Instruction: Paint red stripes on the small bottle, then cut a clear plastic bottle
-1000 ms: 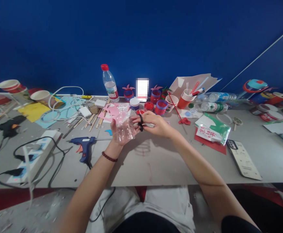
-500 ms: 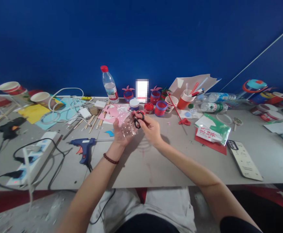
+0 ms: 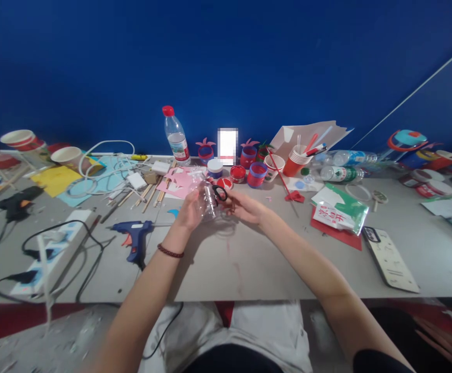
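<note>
- From my head camera, I have my left hand (image 3: 190, 211) wrapped around a clear plastic bottle (image 3: 209, 204), raised above the bare middle of the grey table (image 3: 226, 274) and tilted.
- My right hand (image 3: 251, 208) is just beside the bottle, its fingers bent toward it, next to the black-handled scissors (image 3: 220, 193); I cannot tell whether those fingers grip the handles.
- One handle loop shows against the right side of the bottle; the blades are too unclear to make out.
- My hands are near each other, with the bottle and scissors between them; a dark beaded bracelet (image 3: 170, 252) circles my left wrist.
- Left of my left hand, a blue glue gun (image 3: 134, 237) lies on the table, and beyond it a white power strip (image 3: 60, 243) with black plugs in it.
- Behind my hands lie pink paper (image 3: 179, 185) and a white-lidded jar (image 3: 215, 168), with a purple-rimmed cup (image 3: 257, 175) to the right.
- A red-capped bottle (image 3: 177, 140) stands upright near the blue wall (image 3: 226, 62).
- Farther right, a green sheet (image 3: 344, 191) lies partly over red paper (image 3: 352, 239), near a phone (image 3: 392, 261).
- At my lower right, another person's hand (image 3: 441, 336) shows below the table edge.
</note>
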`<state>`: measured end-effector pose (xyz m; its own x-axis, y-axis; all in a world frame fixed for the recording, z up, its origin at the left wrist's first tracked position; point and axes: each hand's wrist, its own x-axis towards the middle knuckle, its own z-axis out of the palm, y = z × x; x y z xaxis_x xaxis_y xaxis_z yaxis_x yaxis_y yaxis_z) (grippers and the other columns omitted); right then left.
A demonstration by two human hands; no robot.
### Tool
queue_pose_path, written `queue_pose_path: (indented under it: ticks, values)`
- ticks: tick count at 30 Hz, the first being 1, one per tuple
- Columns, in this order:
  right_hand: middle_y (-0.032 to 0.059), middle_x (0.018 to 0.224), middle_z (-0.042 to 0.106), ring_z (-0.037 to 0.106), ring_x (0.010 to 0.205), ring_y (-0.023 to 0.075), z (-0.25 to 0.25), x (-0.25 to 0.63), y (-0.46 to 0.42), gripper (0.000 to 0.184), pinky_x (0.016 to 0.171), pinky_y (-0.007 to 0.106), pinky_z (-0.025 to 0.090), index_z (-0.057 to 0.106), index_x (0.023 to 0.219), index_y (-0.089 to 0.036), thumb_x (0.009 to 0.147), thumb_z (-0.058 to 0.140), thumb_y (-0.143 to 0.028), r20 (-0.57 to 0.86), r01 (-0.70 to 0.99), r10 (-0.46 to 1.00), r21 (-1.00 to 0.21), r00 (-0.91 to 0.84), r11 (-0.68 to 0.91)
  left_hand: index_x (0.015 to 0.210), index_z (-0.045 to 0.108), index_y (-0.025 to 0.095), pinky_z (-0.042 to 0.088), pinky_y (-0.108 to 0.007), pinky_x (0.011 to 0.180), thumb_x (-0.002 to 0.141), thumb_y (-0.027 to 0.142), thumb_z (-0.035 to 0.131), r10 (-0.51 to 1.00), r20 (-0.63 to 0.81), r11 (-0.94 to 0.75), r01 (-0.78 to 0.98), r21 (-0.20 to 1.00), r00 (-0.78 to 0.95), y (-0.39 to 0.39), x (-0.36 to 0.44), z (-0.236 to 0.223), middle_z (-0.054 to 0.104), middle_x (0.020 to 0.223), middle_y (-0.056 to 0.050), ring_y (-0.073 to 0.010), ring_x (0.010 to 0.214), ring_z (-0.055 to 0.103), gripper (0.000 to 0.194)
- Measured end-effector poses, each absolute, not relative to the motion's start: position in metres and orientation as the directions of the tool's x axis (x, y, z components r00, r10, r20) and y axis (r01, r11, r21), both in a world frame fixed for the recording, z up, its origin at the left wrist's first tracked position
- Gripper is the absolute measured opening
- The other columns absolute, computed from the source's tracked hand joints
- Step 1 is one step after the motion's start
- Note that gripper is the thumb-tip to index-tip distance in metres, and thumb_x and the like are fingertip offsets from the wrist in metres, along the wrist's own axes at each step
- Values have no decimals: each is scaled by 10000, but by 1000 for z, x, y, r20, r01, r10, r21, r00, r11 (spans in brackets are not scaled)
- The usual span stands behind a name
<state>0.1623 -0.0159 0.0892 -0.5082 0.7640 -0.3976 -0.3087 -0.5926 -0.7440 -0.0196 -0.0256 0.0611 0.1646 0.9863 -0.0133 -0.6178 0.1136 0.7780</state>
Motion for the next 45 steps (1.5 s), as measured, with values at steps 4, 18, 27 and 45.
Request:
queue_pose_path:
  ticks: [4,18,27,45]
  values:
    - [-13,719,655,581,613,87,82,170,-11,197,525,204,438,681,901,-157,839,778,-316,-421,-260,696,-714,-581,-650,1090,707,213,556,-337,840,598,564,853,981,36,78,-561,824,189,-27,-18,63,721,1135,-55,-225,973,688,621]
    - [-29,703,662,598,578,65,82,177,-3,304,499,155,514,674,823,-149,625,903,-176,-363,-144,701,-822,-614,-552,1025,665,204,569,-311,817,666,606,795,990,35,45,-531,846,139,-29,-6,62,737,1004,-42,-189,930,695,555]
    - [-24,752,689,540,531,49,112,193,-2,387,440,167,403,680,871,-174,589,905,-311,-204,-220,889,-924,-410,-314,1045,602,230,569,-352,651,723,636,733,983,-89,155,-476,866,158,-26,-12,58,704,817,-16,-188,692,686,534]
    - [8,729,645,640,659,154,158,236,-16,523,676,322,572,640,902,-175,648,835,-588,-83,142,777,-990,-624,9,1190,562,257,513,-302,701,696,437,831,986,68,-18,-316,948,150,-31,-7,64,634,1035,-17,-173,794,702,590]
